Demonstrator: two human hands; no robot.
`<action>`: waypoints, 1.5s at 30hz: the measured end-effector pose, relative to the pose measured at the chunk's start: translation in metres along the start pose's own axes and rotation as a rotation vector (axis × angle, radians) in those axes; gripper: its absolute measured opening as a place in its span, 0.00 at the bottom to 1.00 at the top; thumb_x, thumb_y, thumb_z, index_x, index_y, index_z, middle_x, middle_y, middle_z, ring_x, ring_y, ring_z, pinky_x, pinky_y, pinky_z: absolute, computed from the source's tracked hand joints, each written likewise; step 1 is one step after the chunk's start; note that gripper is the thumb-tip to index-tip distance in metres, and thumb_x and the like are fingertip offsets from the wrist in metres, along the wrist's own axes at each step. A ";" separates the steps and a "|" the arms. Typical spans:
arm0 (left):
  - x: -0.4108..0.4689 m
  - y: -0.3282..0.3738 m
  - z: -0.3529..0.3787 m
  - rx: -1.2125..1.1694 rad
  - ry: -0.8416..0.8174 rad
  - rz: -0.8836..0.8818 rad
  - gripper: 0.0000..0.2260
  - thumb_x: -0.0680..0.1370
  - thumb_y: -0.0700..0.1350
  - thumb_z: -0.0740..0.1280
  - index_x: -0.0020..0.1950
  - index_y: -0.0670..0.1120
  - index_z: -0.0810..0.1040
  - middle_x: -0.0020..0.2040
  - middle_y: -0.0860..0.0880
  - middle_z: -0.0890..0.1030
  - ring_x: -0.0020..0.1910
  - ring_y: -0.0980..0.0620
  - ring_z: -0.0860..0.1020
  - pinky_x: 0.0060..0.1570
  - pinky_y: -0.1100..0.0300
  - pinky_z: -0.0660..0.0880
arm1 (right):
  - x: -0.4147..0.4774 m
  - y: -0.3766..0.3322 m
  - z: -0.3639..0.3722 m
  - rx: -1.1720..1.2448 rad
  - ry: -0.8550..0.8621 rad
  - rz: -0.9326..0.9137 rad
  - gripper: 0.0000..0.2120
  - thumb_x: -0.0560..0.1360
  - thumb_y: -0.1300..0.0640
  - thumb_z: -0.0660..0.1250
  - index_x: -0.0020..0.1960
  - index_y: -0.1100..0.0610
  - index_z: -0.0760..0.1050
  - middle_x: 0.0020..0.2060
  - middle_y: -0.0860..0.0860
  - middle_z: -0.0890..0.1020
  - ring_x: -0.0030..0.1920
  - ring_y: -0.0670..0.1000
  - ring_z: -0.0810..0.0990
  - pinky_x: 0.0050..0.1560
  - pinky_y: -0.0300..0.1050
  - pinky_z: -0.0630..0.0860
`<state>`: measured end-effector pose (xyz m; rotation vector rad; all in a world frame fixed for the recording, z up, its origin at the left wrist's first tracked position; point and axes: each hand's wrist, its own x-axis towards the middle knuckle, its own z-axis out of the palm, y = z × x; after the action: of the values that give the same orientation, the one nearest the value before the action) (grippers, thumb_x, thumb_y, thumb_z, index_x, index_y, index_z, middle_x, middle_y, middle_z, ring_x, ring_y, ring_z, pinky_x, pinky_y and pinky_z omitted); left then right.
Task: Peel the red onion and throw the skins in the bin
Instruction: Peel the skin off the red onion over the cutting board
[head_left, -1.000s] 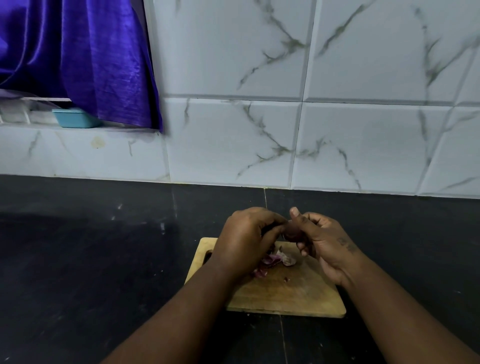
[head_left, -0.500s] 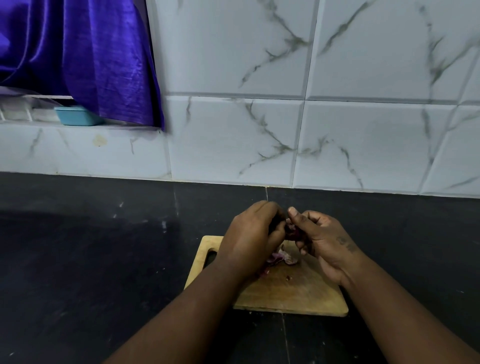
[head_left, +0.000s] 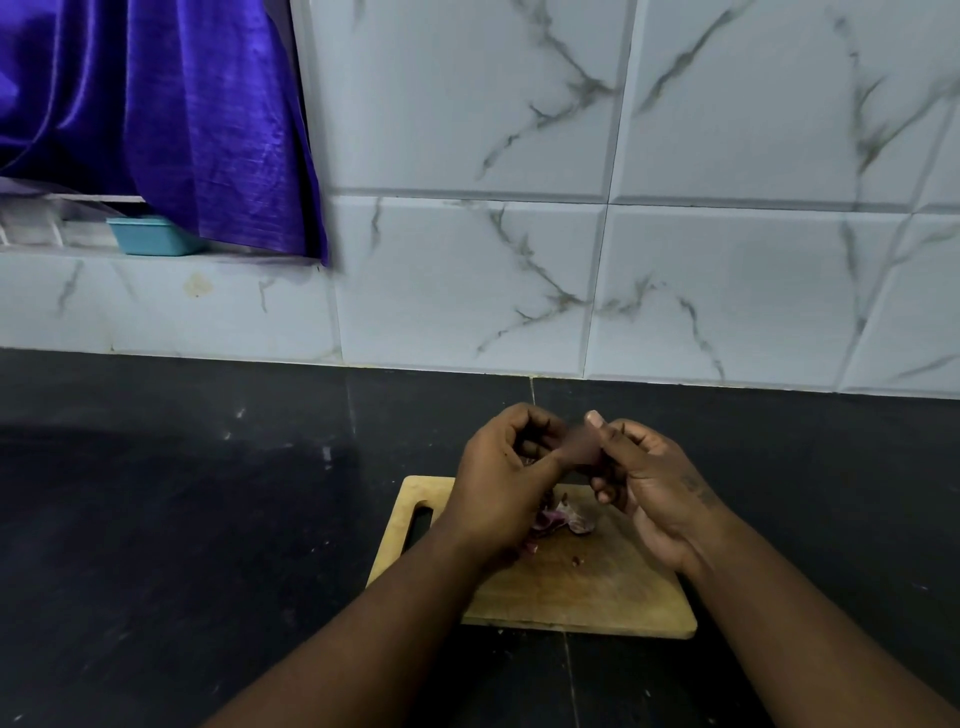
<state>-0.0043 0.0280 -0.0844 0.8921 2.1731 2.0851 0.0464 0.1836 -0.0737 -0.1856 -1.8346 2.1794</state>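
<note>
Two bare hands meet above the far end of a pale wooden chopping board, and between them sits the small dark red onion, blurred and mostly hidden, held up off the board. The left hand is curled nearly closed, its thumb and fingertips pinching the onion's left side. The right hand is also curled around it, thumb raised with the nail showing, fingers folded in under the onion's right side. Which hand carries the weight cannot be told. Just beneath the hands, a little heap of purple and whitish onion skins lies on the board, with a few tiny dark scraps near it. The board has a slot handle at its left end and rests on a black stone bench, set close to the front edge. Behind the bench rises a wall of white marble-patterned tiles. At upper left a shiny purple curtain hangs over a ledge, where a small teal plastic tray sits partly under the cloth.
</note>
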 end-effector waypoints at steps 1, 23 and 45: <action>-0.001 0.000 0.001 0.009 0.000 0.003 0.06 0.79 0.40 0.75 0.54 0.47 0.83 0.47 0.51 0.86 0.46 0.56 0.84 0.46 0.60 0.84 | 0.000 0.000 0.000 0.000 -0.009 -0.004 0.13 0.73 0.47 0.73 0.43 0.57 0.79 0.38 0.55 0.85 0.30 0.46 0.74 0.30 0.39 0.71; 0.009 -0.013 -0.006 0.264 0.171 -0.151 0.06 0.85 0.38 0.62 0.50 0.47 0.72 0.44 0.49 0.79 0.43 0.52 0.76 0.41 0.55 0.75 | -0.005 0.001 0.007 0.116 -0.163 0.038 0.25 0.67 0.48 0.75 0.54 0.66 0.82 0.40 0.57 0.83 0.32 0.48 0.79 0.31 0.38 0.79; 0.005 0.002 -0.013 0.540 -0.002 0.398 0.08 0.78 0.41 0.76 0.56 0.49 0.89 0.50 0.56 0.87 0.49 0.61 0.84 0.50 0.61 0.82 | -0.003 -0.001 0.000 -0.048 -0.070 0.108 0.22 0.71 0.40 0.73 0.50 0.58 0.82 0.32 0.53 0.80 0.26 0.47 0.72 0.23 0.39 0.66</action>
<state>-0.0127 0.0178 -0.0789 1.4655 2.8074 1.6092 0.0489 0.1828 -0.0727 -0.2257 -1.9597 2.2413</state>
